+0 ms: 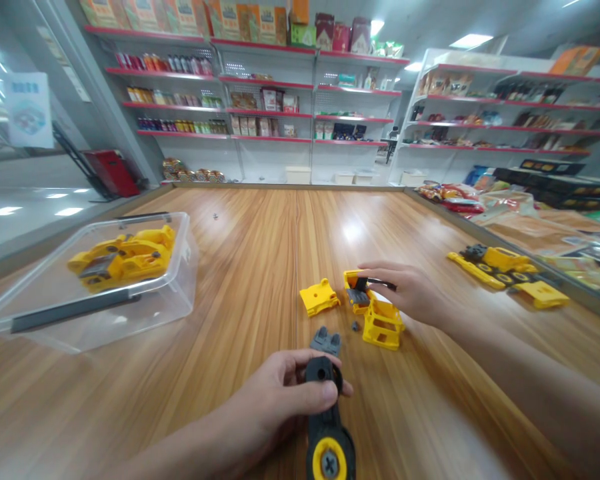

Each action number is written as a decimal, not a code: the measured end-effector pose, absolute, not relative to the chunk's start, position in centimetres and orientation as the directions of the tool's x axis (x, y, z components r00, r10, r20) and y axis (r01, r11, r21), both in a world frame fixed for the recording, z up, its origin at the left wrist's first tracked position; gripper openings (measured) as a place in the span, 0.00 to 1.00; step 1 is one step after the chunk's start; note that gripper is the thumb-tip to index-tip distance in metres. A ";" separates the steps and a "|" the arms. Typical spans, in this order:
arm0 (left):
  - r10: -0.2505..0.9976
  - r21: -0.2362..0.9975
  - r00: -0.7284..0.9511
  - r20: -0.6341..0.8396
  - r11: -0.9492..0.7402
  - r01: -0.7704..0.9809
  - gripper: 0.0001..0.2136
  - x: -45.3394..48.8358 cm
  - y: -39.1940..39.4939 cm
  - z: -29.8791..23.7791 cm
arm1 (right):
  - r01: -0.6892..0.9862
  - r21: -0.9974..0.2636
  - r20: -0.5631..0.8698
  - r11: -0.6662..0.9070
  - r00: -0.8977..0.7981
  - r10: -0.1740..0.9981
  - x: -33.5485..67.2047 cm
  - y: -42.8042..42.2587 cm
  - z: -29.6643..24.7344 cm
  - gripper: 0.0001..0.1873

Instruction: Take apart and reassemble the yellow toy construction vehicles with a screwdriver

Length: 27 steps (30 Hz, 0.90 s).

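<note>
My left hand (280, 393) is closed round a black and yellow toy screwdriver (327, 427) near the table's front edge; its yellow butt points at me. A small grey toy part (325, 341) lies just beyond its tip. My right hand (410, 290) reaches over a group of yellow toy pieces, fingers pinched on a thin dark piece (377, 283) above a yellow part with a grey insert (356, 292). A yellow cage-like block (383, 323) sits under my palm. A flat yellow piece (319, 297) lies to the left. A tiny grey bit (355, 326) rests between them.
A clear plastic box (180, 280) at the left holds a yellow toy vehicle (123, 257). Another partly stripped yellow toy truck (500, 267) lies at the right with a loose yellow part (543, 293). Shop shelves (270, 100) stand behind the wooden table (260, 227).
</note>
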<state>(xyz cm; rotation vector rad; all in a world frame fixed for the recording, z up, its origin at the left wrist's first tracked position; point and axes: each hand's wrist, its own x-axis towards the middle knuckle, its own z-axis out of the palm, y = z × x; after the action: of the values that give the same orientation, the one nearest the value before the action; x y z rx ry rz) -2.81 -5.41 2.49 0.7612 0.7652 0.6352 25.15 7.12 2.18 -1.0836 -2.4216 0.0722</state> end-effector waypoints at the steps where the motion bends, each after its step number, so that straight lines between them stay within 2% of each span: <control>1: 0.741 0.795 0.565 -0.363 0.563 -0.228 0.24 -2.8 -5.4 2.5 | 0.686 -0.243 0.406 0.686 -0.570 0.714 25.2 7.1 2.2 0.17; 4: 0.750 0.801 0.555 -0.360 0.553 -0.228 0.22 -2.9 -5.4 2.5 | 0.684 -0.254 0.402 0.684 -0.568 0.718 25.1 7.3 2.2 0.14; 10: 0.753 0.801 0.547 -0.367 0.554 -0.226 0.24 -3.0 -5.3 2.4 | 0.678 -0.262 0.379 0.687 -0.582 0.719 25.0 7.4 2.6 0.16; 14: 0.762 0.810 0.539 -0.358 0.541 -0.227 0.24 -3.0 -5.2 2.4 | 0.679 -0.269 0.380 0.683 -0.577 0.723 24.8 7.4 2.7 0.14; 21: 0.755 0.818 0.561 -0.340 0.532 -0.219 0.21 -3.0 -5.2 2.0 | 0.729 -0.330 0.492 0.600 -0.409 0.769 24.4 6.8 2.9 0.10; 24: 0.780 0.854 0.522 -0.344 0.492 -0.172 0.23 -3.1 -5.2 1.9 | 0.717 -0.422 0.549 0.555 -0.285 0.785 23.0 5.1 3.8 0.14; 27: 0.782 0.876 0.513 -0.354 0.469 -0.110 0.21 -3.3 -5.2 1.9 | 0.552 -0.678 0.466 0.486 -0.189 0.865 20.9 1.9 5.0 0.12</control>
<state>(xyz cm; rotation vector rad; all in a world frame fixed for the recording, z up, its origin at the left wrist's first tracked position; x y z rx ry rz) -3.30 -5.24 1.93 0.9214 0.8636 0.6393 20.87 1.95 4.99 -1.1821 -1.8713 0.4572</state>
